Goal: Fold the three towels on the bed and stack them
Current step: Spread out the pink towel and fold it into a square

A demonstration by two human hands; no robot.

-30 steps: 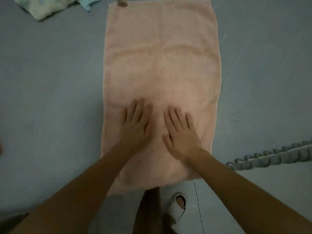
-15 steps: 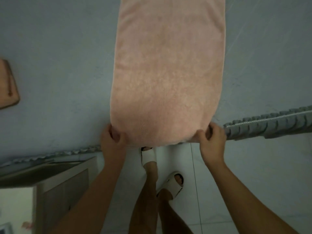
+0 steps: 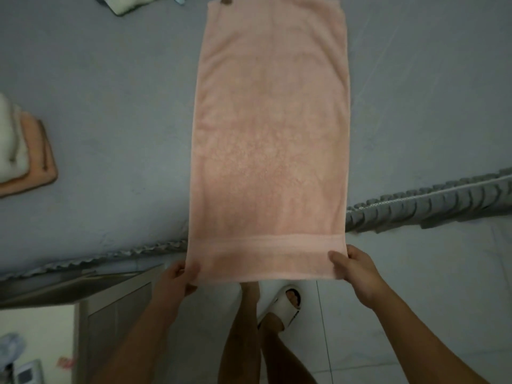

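Note:
A long pink towel (image 3: pixel 271 134) lies lengthwise on the grey bed (image 3: pixel 110 106), its near end lifted off the bed edge and stretched flat. My left hand (image 3: pixel 177 278) pinches the near left corner. My right hand (image 3: pixel 357 270) pinches the near right corner, thumb on top. At the left edge a folded cream towel (image 3: pixel 11 145) sits on a folded pink towel (image 3: pixel 41 162). A brown tag (image 3: pixel 225 0) shows at the spread towel's far left corner.
The bed's ruffled grey edge (image 3: pixel 415 206) runs across the view. A crumpled pale cloth (image 3: pixel 130 2) lies at the far end of the bed. Below are a wooden bedside cabinet (image 3: pixel 110 314), tiled floor (image 3: pixel 415 300), and my legs with a white slipper (image 3: pixel 285 303).
My hands left the towel's surface, took its near corners at the bed edge, and have raised the near end so its banded hem faces up.

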